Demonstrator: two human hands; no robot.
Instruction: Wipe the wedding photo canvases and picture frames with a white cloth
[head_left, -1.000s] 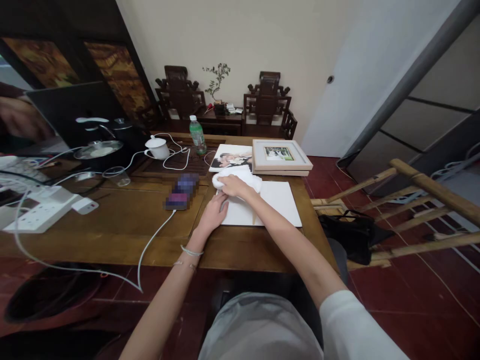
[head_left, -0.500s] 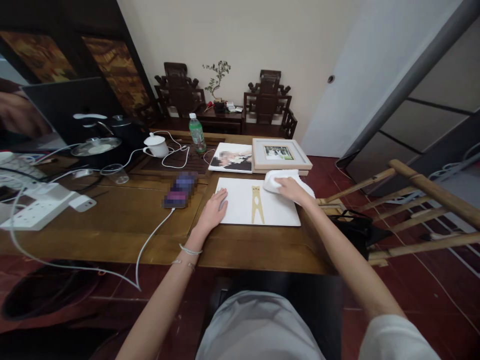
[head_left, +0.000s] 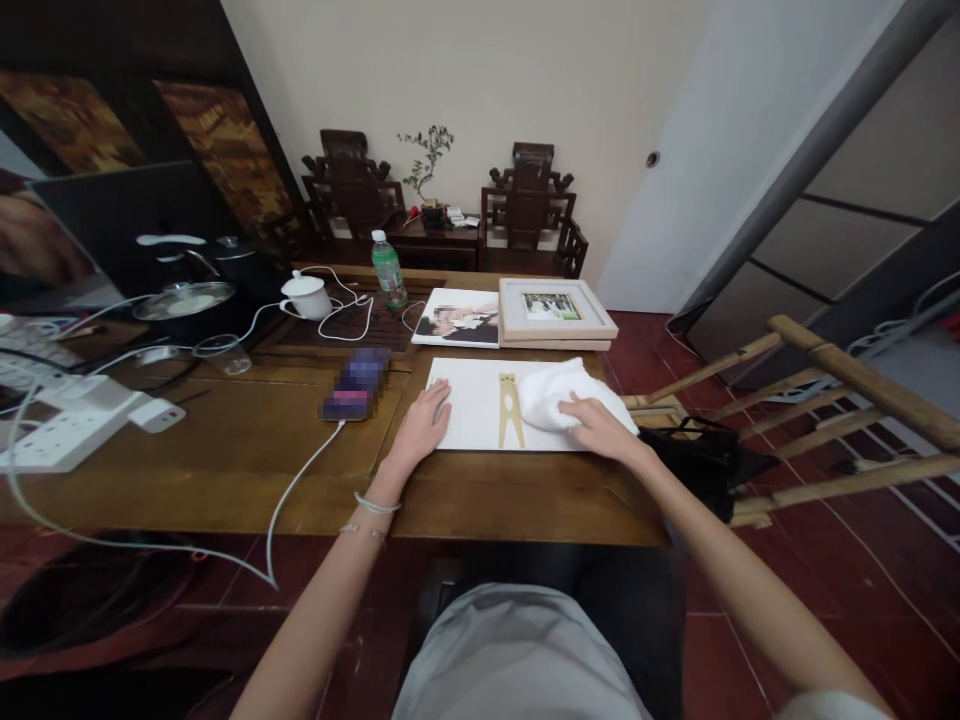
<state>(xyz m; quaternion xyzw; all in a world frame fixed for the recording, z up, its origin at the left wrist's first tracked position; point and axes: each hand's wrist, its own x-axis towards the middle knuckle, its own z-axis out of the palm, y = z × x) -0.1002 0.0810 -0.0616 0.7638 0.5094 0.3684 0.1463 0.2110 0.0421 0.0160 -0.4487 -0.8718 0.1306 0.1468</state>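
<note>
A white panel (head_left: 472, 405) lies flat near the front edge of the wooden table, with a flat tan stand leg (head_left: 510, 410) running down its middle. My left hand (head_left: 426, 418) rests on the panel's left edge, fingers stretched out and holding nothing. On the right part of the panel, my right hand (head_left: 600, 425) grips a bunched white cloth (head_left: 559, 390). The cloth covers the panel's right side and reaches close to the tan leg.
Behind the panel are a photo print (head_left: 457, 318) and stacked picture frames (head_left: 559, 312). A phone (head_left: 356, 385), a green bottle (head_left: 388, 270), a lidded cup (head_left: 306, 297) and a power strip (head_left: 71, 425) stand leftward. A bamboo chair (head_left: 847, 420) is at the right.
My right hand has moved toward me with the cloth, from the panel's upper right to its lower right. My left hand stays on the left edge.
</note>
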